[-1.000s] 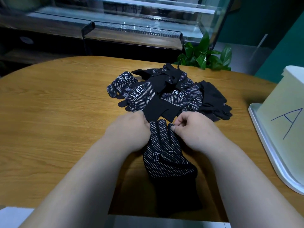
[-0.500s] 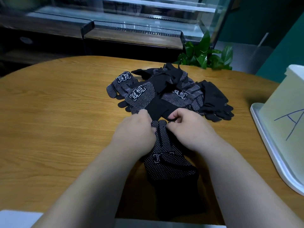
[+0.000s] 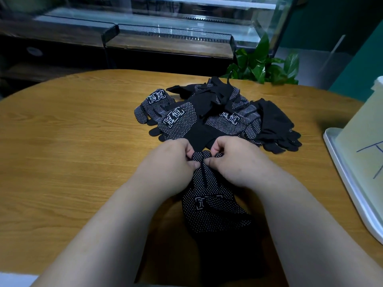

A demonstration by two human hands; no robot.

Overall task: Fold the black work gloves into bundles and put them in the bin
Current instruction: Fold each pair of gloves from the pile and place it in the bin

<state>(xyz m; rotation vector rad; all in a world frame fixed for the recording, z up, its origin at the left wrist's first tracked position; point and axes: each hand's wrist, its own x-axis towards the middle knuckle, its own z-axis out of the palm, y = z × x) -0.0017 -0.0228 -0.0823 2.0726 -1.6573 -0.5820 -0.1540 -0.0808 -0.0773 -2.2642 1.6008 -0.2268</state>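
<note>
A black work glove (image 3: pixel 211 206) with white dots lies on the wooden table in front of me, its cuff toward me and its fingers pointing away. My left hand (image 3: pixel 167 168) and my right hand (image 3: pixel 234 162) meet at its fingertips, each pinching the fingertip end between thumb and curled fingers. Just beyond my hands sits a heap of several more black dotted gloves (image 3: pixel 217 117). The pale bin (image 3: pixel 364 129), marked with a blue letter, stands at the right edge on a white tray.
The round wooden table (image 3: pixel 72 152) stretches out to the left. A white tray (image 3: pixel 348 175) under the bin juts toward me at the right. A green plant (image 3: pixel 263 67) and a glass display counter (image 3: pixel 165 32) stand behind the table.
My two hands have drawn together over the glove's fingertips, from the outer sides to the middle, and the fingers now bunch between them. The view has shifted slightly.
</note>
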